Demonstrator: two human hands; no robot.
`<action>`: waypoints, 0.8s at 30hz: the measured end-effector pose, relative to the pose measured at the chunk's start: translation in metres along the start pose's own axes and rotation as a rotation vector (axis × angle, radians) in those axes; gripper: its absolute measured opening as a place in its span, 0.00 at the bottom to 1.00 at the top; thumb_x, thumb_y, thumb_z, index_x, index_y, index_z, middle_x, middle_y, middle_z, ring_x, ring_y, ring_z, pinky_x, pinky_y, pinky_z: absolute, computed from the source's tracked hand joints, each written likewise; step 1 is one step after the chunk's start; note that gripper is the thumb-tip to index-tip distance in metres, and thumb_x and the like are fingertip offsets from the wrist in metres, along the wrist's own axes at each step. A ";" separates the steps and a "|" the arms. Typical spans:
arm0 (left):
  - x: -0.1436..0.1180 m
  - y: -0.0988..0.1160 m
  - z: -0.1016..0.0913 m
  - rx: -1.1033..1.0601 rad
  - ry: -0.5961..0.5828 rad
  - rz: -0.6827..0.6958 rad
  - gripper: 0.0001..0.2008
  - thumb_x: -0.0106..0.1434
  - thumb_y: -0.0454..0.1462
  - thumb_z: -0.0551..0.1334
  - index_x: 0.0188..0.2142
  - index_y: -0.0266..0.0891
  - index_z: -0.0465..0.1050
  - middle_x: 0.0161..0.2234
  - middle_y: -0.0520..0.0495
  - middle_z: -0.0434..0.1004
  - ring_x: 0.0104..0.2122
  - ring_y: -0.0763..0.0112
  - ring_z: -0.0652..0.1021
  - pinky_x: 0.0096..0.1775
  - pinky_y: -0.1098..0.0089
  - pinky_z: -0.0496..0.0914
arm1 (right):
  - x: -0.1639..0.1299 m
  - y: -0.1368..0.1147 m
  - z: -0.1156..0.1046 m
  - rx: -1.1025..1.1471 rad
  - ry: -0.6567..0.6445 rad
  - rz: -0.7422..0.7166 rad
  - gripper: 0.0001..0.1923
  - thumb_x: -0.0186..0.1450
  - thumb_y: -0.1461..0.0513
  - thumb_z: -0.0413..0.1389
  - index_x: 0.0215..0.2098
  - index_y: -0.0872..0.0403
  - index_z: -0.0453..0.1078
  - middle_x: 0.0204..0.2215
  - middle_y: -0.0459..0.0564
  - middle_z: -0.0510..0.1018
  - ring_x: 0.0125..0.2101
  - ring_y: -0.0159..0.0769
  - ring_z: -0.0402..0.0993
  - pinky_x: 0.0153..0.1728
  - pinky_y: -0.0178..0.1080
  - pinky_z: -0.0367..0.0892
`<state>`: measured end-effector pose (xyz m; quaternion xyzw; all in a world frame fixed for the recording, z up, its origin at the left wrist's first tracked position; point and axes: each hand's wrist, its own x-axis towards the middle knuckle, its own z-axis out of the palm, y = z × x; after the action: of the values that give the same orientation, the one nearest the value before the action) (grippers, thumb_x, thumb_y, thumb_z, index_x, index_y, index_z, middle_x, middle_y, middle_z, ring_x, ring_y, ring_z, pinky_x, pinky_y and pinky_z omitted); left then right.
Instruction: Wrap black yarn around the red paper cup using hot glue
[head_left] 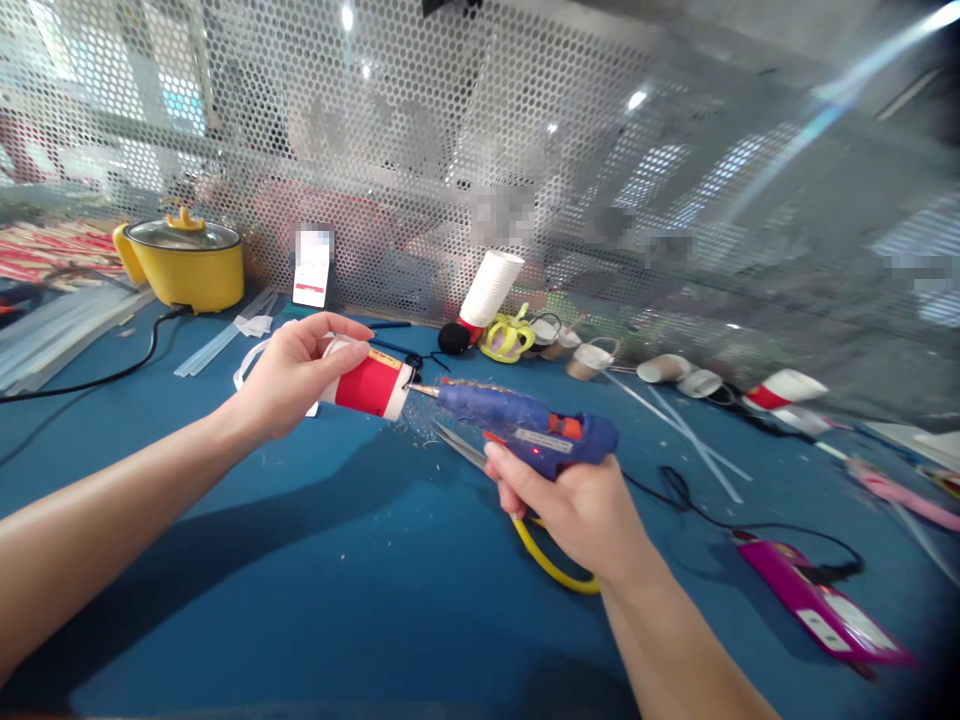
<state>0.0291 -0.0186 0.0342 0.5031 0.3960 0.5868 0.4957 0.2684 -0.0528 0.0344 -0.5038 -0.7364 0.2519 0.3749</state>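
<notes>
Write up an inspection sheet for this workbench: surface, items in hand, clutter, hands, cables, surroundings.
Surface: blue table, thin glue threads under the work.
Items in hand: red and white paper cup held on its side; blue glue gun, its nozzle at the cup's rim.
Clutter: yellow pot with lid at back left; glue sticks beside it; stack of cups leaning on the mesh; cut cups along the back; pink tool at right.
Hands: left hand grips the cup; right hand grips the glue gun.
Cables: black cable from the pot; yellow cable under the right hand; black cable at the pink tool.
Surroundings: perforated metal screen behind the table.
</notes>
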 end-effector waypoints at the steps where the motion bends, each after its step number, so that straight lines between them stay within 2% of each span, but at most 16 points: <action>1: 0.000 0.000 0.000 -0.005 0.000 -0.004 0.10 0.52 0.38 0.64 0.33 0.36 0.70 0.27 0.50 0.77 0.23 0.73 0.76 0.23 0.75 0.69 | 0.000 0.000 0.000 0.001 -0.002 -0.002 0.13 0.59 0.54 0.54 0.21 0.54 0.69 0.10 0.44 0.69 0.14 0.32 0.69 0.17 0.32 0.69; 11: 0.002 -0.002 -0.001 -0.041 -0.008 -0.006 0.09 0.52 0.38 0.65 0.32 0.36 0.71 0.25 0.50 0.77 0.22 0.74 0.75 0.21 0.76 0.67 | -0.002 -0.001 0.003 0.027 -0.011 0.044 0.16 0.57 0.54 0.56 0.17 0.54 0.67 0.09 0.44 0.69 0.12 0.30 0.67 0.16 0.32 0.68; 18: 0.001 -0.002 0.000 -0.040 -0.025 -0.006 0.08 0.53 0.37 0.64 0.32 0.36 0.70 0.25 0.50 0.77 0.22 0.75 0.75 0.22 0.76 0.68 | -0.005 -0.010 0.006 0.082 0.067 0.064 0.13 0.58 0.55 0.56 0.19 0.53 0.68 0.11 0.44 0.69 0.16 0.33 0.70 0.16 0.32 0.68; 24: 0.000 -0.002 0.000 -0.025 -0.039 -0.017 0.07 0.53 0.37 0.64 0.32 0.37 0.71 0.27 0.50 0.78 0.23 0.73 0.76 0.23 0.75 0.69 | -0.001 -0.001 0.003 0.048 0.019 0.031 0.14 0.58 0.53 0.55 0.20 0.53 0.69 0.09 0.44 0.68 0.16 0.35 0.72 0.17 0.34 0.69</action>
<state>0.0295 -0.0180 0.0323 0.5046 0.3833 0.5776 0.5145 0.2661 -0.0540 0.0332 -0.5082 -0.7185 0.2705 0.3902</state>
